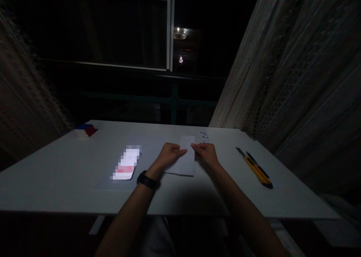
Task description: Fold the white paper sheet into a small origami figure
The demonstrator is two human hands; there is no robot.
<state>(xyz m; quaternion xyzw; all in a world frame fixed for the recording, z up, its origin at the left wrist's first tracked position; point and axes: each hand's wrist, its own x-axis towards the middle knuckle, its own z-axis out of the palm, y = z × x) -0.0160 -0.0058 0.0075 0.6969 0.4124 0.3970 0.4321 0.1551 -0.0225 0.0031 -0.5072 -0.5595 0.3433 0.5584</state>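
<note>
A folded sheet of white paper (187, 163) is held over the middle of the white table, its narrow folded panel facing up. My left hand (170, 154) grips it from the left, thumb lying on the panel and fingers curled beneath. On the right edge, my right hand (206, 152) pinches the paper between thumb and fingers. Part of the sheet shows below my left hand. A dark watch (147, 180) is on my left wrist. Left of that hand lies a lit phone (127, 163), its screen blurred out.
A yellow utility knife (258, 171) and a dark pen (257, 163) lie on the right of the table (70, 174). A blue, red and white block (85, 130) sits at the far left. Small dark marks (205, 137) show behind my right hand. Curtains (270, 61) hang on both sides.
</note>
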